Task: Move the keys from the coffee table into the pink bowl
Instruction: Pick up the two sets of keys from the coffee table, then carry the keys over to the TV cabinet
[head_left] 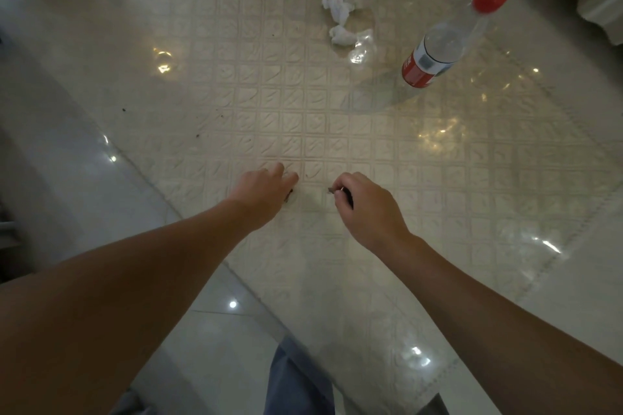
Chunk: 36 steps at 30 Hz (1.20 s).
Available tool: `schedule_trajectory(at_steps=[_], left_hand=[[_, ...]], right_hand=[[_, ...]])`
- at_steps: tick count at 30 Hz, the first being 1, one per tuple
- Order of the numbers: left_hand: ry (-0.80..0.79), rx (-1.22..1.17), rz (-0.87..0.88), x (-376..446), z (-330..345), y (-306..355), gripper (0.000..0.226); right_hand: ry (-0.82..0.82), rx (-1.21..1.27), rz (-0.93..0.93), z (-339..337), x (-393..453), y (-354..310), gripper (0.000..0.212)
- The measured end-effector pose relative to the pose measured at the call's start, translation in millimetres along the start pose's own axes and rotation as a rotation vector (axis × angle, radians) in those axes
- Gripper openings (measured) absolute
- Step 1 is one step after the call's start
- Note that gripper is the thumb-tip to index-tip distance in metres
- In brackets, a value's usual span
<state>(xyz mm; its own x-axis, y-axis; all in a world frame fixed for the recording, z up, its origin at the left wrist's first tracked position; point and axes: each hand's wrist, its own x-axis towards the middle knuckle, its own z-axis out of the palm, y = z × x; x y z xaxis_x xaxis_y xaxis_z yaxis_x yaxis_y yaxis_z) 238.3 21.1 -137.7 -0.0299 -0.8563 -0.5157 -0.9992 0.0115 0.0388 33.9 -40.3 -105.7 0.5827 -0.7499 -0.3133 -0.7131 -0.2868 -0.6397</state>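
Keys (332, 190) | pinched in right hand (367, 209) fingers | left hand (266, 192) fingers: grip unclear

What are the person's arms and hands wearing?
Nothing at all. Both forearms are bare, with no sleeves showing, and the left hand and right hand have no gloves, watch or rings that can be seen. Blue trousers show below.

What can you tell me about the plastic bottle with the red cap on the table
The plastic bottle is clear with a red screw cap, closed, and a red and white label around its lower part. It stands upright on the glass-topped coffee table, at the far right, and looks tilted only through the wide lens. Nothing touches it; the crumpled tissue lies apart to its left. Its contents cannot be told.
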Motion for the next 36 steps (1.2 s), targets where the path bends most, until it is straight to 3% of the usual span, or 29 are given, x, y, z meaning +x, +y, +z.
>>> schedule_trajectory(at_steps=[7, 18, 27, 36], left_hand=[[0.024, 0.101, -0.002, -18.3, 5.2, 9.9, 0.022], [0.283, -0.121, -0.006, -69.0, -27.6, 53.3, 0.023], [0.406, -0.113, -0.081, -141.1, -120.9, 132.5, 0.017], [0.522, -0.062, -0.086, -245.8, -256.0, 195.0, 0.023]], right_hand=[[-0.039, -0.071, -0.094, -1.6, -15.1, -1.3, 0.010], [-0.057, -0.147, -0.263, -38.9, -44.5, -9.2, 0.008], [-0.047, -0.147, -0.386, -150.7, -93.9, -51.9, 0.012], [0.015, -0.347, -0.542, -280.1, -204.8, -115.0, 0.026]])
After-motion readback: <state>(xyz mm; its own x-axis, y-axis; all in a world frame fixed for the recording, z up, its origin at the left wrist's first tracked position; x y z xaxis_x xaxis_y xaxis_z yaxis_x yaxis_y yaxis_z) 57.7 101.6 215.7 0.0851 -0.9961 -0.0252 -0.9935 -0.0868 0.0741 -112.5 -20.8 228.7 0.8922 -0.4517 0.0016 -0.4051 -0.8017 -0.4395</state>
